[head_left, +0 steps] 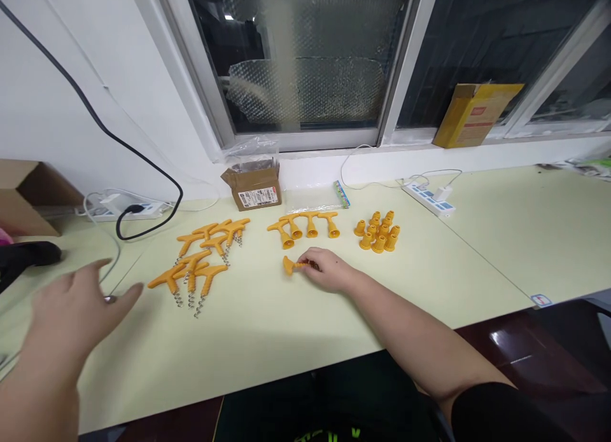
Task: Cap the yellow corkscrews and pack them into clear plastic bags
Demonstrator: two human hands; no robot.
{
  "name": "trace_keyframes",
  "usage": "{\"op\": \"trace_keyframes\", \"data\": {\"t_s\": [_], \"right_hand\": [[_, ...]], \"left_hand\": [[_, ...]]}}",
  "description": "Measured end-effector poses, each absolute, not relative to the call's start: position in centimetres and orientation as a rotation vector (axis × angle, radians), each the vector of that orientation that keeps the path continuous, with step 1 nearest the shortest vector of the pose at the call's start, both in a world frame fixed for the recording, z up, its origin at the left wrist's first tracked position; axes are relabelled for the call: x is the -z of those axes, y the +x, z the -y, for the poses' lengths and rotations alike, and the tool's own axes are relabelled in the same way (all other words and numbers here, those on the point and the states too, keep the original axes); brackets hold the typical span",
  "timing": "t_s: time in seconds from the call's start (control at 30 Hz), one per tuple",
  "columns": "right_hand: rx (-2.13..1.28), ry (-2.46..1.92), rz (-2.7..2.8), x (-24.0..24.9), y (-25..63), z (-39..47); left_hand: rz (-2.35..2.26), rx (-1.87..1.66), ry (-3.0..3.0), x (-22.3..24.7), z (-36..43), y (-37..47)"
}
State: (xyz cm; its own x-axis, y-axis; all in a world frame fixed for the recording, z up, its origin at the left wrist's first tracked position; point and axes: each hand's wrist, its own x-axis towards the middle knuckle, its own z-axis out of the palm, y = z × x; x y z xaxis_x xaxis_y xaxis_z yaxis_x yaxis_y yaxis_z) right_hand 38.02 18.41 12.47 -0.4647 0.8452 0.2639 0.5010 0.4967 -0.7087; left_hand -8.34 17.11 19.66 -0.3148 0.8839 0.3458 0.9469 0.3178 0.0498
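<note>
My right hand (329,270) pinches a corkscrew (289,266) by its lower part, just above the middle of the table. Its yellow T-handle points left; my fingers cover the rest. My left hand (76,308) hovers at the left, fingers spread, with nothing in it. Between the hands lies a loose pile of yellow-handled corkscrews (191,264), several with bare metal spirals showing. Behind my right hand is a row of several T-handles with flared yellow sleeves (311,229) over their lower ends. To its right stands a cluster of loose yellow sleeves (379,243).
A small opened cardboard box (260,191) stands against the wall, beside a clear plastic bag (312,198). Power strips (429,197) with cables sit at the back right and back left. A black cable (95,111) hangs at the left. A larger carton (35,197) stands far left.
</note>
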Motion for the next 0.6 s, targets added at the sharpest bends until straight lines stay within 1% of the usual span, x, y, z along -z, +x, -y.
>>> {"op": "trace_keyframes", "data": {"t_s": [0.03,0.1,0.2,0.3,0.4,0.5,0.53,0.6], "right_hand": [[-0.782,-1.113,2.077,-12.5,38.1,-18.6],[-0.856,-1.127,1.956,-12.4,38.3,-19.0],[-0.980,-1.136,1.802,-12.1,38.8,-19.4],[-1.056,-1.080,1.728,-12.0,39.3,-19.5],[-1.031,-1.039,1.722,-12.4,39.8,-19.2],[-0.923,-1.044,1.841,-13.4,40.8,-19.0],[-0.830,-1.044,1.913,-14.0,41.5,-19.0],[-0.505,-1.098,1.956,-15.1,43.3,-19.1]], "left_hand": [[2.162,0.357,-1.828,-20.7,-17.1,-5.8],[1.852,0.469,-2.167,-22.3,-17.0,-0.6],[1.511,0.525,-2.685,-23.0,-17.2,7.0],[1.349,0.535,-3.036,-21.5,-18.2,13.2],[1.367,0.789,-3.215,-18.4,-19.7,17.3],[1.383,1.238,-3.284,-15.0,-20.5,18.9],[1.401,1.325,-3.263,-14.1,-20.5,19.1],[1.498,1.364,-3.278,-12.8,-20.3,18.9]]}}
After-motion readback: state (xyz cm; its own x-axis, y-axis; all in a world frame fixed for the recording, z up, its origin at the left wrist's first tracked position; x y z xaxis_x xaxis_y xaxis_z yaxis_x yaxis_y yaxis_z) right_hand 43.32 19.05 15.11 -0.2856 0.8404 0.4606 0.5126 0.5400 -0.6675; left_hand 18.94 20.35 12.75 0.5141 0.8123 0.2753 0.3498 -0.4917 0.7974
